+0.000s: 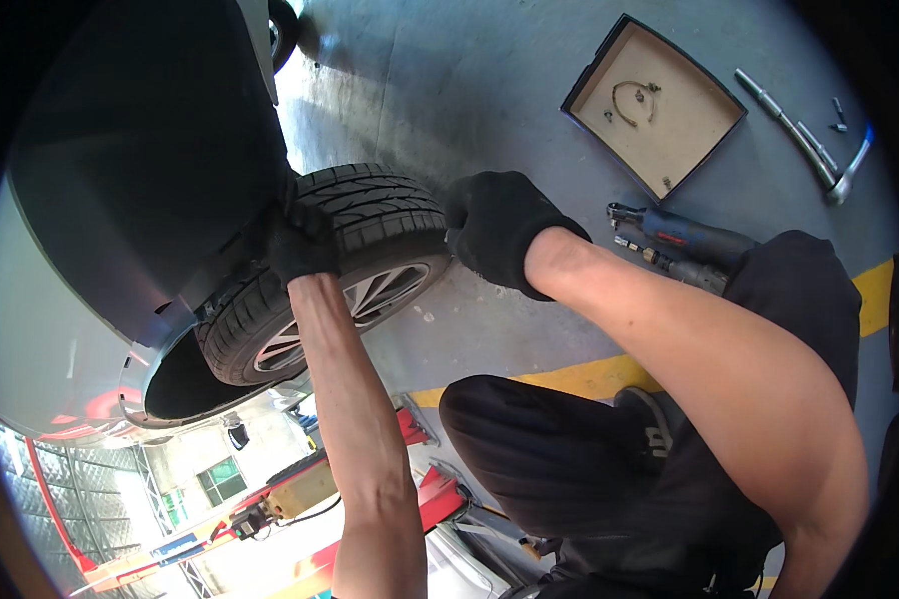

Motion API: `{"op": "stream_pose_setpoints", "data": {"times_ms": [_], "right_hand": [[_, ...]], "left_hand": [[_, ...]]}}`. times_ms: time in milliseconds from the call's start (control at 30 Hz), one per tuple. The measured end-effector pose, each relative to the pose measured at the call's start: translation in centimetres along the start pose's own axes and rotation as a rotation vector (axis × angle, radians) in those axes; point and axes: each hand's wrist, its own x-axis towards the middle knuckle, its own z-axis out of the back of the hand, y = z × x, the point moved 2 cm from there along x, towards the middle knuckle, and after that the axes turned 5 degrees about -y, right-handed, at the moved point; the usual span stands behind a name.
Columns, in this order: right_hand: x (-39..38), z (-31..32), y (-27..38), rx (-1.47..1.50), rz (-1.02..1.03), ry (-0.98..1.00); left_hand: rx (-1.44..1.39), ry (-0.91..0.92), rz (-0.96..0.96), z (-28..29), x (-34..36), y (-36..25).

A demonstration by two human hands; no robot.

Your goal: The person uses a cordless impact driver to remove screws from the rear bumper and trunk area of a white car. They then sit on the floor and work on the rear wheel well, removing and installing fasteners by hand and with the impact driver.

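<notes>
My left hand (305, 243), in a black glove, is curled at the edge of a dark panel (150, 140) under the car, right beside the tyre (375, 205). Its fingertips blend into the dark, so what they grip is hidden. My right hand (504, 232), also gloved in black, is closed in a fist just right of the tyre's tread. Whatever it holds, if anything, does not show. The wheel's silver spoked rim (390, 290) faces toward me, partly behind my left forearm.
A shallow box (624, 150) with a wire loop and small parts lies on the grey floor (469, 80). Beyond it are a long-handled ratchet (814, 150) and loose bits. An air ratchet (684, 232) lies near my knee. Red lift arms (440, 499) stand at lower left.
</notes>
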Motion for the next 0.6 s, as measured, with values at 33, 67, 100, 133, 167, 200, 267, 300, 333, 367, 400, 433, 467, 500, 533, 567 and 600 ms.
{"op": "stream_pose_setpoints", "data": {"times_ms": [33,67,100,133,167,200,267,300,333,367,400,433,467,500,533,567,600], "right_hand": [[0.0,0.0,0.0,0.003,-0.006,0.001],[0.0,0.0,-0.1,0.002,0.0,-0.002],[0.0,-0.1,-0.1,0.001,0.006,-0.006],[0.0,-0.2,-0.2,-0.001,0.011,-0.009],[-0.1,-0.3,-0.2,0.009,0.003,-0.004],[-0.2,-0.6,-0.2,0.018,-0.005,0.002],[-0.2,-0.8,-0.1,0.025,-0.006,0.015],[-0.2,-0.9,-0.1,0.022,0.002,0.024],[-0.2,-1.0,-0.1,0.019,0.01,0.032],[0.0,-1.2,-0.2,0.011,0.006,0.039],[0.2,-1.3,-0.3,0.003,0.001,0.047],[0.3,-1.6,-0.4,-0.006,-0.003,0.055],[0.5,-2.1,-0.6,-0.023,0.022,0.033],[0.9,-2.8,-1.4,-0.045,0.041,0.009],[1.2,-3.2,-2.1,-0.067,0.062,-0.016],[1.3,-3.3,-2.2,-0.077,0.063,0.0],[1.3,-3.3,-2.2,-0.085,0.069,0.015]], "left_hand": [[-0.018,-0.022,0.015,0.0,0.0,0.0],[-0.037,-0.043,0.03,-0.2,-0.2,0.1],[-0.023,-0.026,0.025,-0.5,-0.3,0.1],[-0.008,-0.009,0.021,-0.7,-0.4,0.0],[0.006,0.005,0.016,-0.7,-0.5,0.0],[-0.037,0.003,0.038,-0.2,0.1,0.0],[-0.123,0.002,0.083,0.3,1.6,0.1],[-0.106,0.011,0.082,0.5,1.6,0.1],[-0.09,0.021,0.081,0.7,1.5,-0.1],[-0.074,0.032,0.082,0.6,1.4,-0.2],[-0.08,0.074,0.091,0.3,1.2,-0.2],[-0.086,0.115,0.1,0.1,1.1,-0.2],[-0.092,0.153,0.106,-0.1,0.8,-0.5],[-0.089,0.032,0.087,-1.8,-0.2,-0.3],[-0.086,-0.089,0.066,-4.7,-1.9,0.0],[-0.079,-0.215,0.04,-5.9,-2.8,0.0],[-0.139,-0.057,0.066,-4.6,-1.9,-0.2]]}}
